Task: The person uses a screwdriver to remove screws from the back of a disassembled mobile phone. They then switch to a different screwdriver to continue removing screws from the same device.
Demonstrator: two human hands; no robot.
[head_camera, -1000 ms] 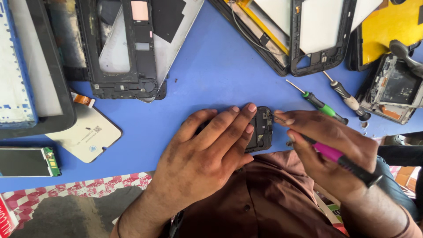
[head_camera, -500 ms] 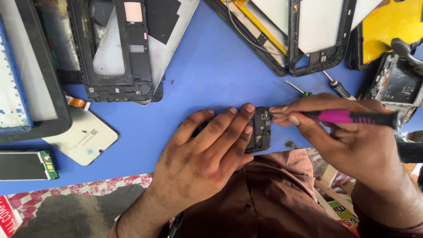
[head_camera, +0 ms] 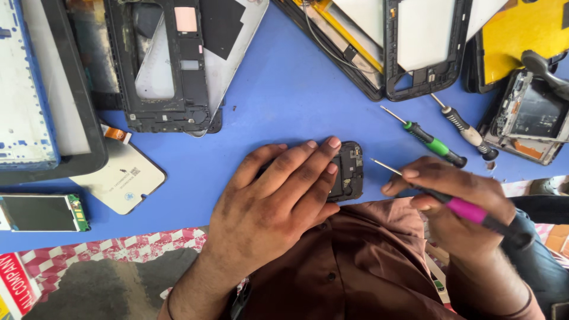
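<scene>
My left hand [head_camera: 278,201] lies flat over a small black phone body [head_camera: 349,170] on the blue table [head_camera: 284,101], fingers pressing it down; only its right end shows. My right hand [head_camera: 456,207] grips a screwdriver with a pink and black handle [head_camera: 468,212]. Its thin metal tip points left and hangs a short way off the phone's right edge, not touching it.
A green-handled screwdriver [head_camera: 435,146] and a white-handled one [head_camera: 468,135] lie to the right. Opened phone frames [head_camera: 172,71] and tablet shells [head_camera: 391,47] crowd the far edge. A white back panel [head_camera: 121,178] and a small display [head_camera: 41,212] lie at left.
My right hand has drawn the screwdriver back from the phone and to the right, tilting the handle down. My left hand stays on the phone.
</scene>
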